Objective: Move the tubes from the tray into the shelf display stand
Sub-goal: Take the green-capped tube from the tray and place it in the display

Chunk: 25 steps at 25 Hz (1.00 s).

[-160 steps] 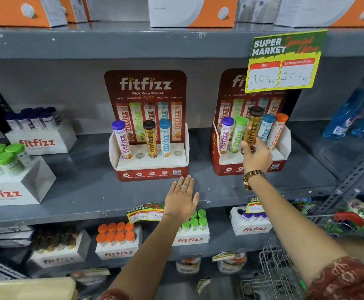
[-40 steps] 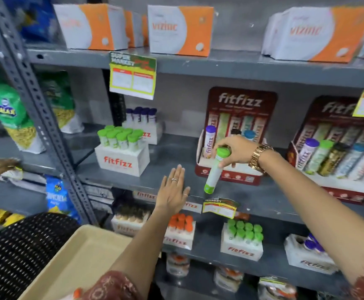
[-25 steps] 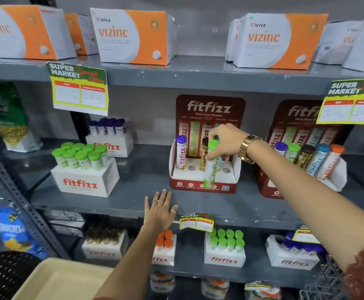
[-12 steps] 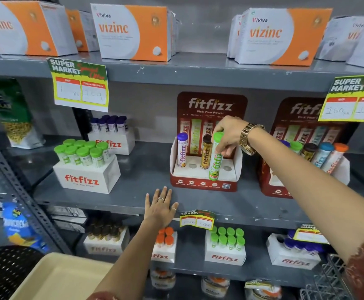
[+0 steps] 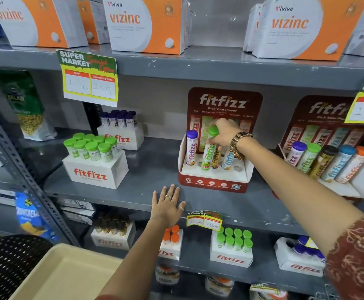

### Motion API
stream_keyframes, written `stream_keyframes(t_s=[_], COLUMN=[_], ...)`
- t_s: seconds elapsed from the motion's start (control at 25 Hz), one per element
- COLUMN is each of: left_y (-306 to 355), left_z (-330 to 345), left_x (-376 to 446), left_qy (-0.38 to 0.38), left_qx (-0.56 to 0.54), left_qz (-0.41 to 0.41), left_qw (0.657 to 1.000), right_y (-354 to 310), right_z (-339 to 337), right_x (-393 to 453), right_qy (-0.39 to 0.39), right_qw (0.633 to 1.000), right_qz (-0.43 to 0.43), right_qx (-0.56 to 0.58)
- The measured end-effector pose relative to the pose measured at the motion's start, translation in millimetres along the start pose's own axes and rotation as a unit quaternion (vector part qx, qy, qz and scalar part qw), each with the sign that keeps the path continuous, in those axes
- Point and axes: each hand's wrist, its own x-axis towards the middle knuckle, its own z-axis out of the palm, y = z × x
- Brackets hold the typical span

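A red and white fitfizz display stand (image 5: 213, 182) sits on the middle grey shelf. In it stand a purple-capped tube (image 5: 191, 148), a dark tube (image 5: 215, 158) and a blue tube (image 5: 227, 160). My right hand (image 5: 224, 135) grips the cap of a green-capped tube (image 5: 208, 154), whose lower end is at the stand's second hole, between the purple and dark tubes. The stand's rightmost hole (image 5: 238, 168) holds nothing. My left hand (image 5: 167, 205) lies flat and open on the shelf's front edge. A beige tray (image 5: 68, 276) shows at the bottom left, with no tubes visible in it.
A second fitfizz stand (image 5: 332, 161) with several tubes stands to the right. White fitfizz boxes of green-capped (image 5: 94, 156) and purple-capped tubes (image 5: 120, 126) sit at the left. Price tags hang from shelf edges. A black perforated surface (image 5: 8, 263) lies beside the tray.
My right hand carried the green-capped tube from in front of the stand up and over to the second hole and stood it upright there. My left hand stayed on the shelf edge.
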Motion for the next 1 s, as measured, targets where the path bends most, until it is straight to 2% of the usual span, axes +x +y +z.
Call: stream_keyframes(t_s=[0.16, 0.52, 0.64, 1.0], left_y=[-0.8, -1.8, -1.9, -1.4], left_z=[-0.4, 1.2, 1.1, -0.4], left_x=[1.3, 2.0, 2.0, 0.6], left_qy=[0.000, 0.002, 0.000, 0.002], left_qx=[-0.007, -0.011, -0.016, -0.014], left_qz=[0.000, 0.001, 0.002, 0.003], left_qw=[1.000, 1.000, 1.000, 1.000], right_y=[-7.5, -21.5, -23.1, -37.3], right_z=[16.2, 23.6, 23.5, 29.0], right_x=[14.6, 32.9, 34.3, 29.8], right_qy=[0.018, 0.001, 0.002, -0.066], right_qw=[1.000, 0.998, 0.994, 0.983], right_qz=[0.001, 0.033, 0.024, 0.043], right_qx=[-0.010, -0.057, -0.110, -0.165])
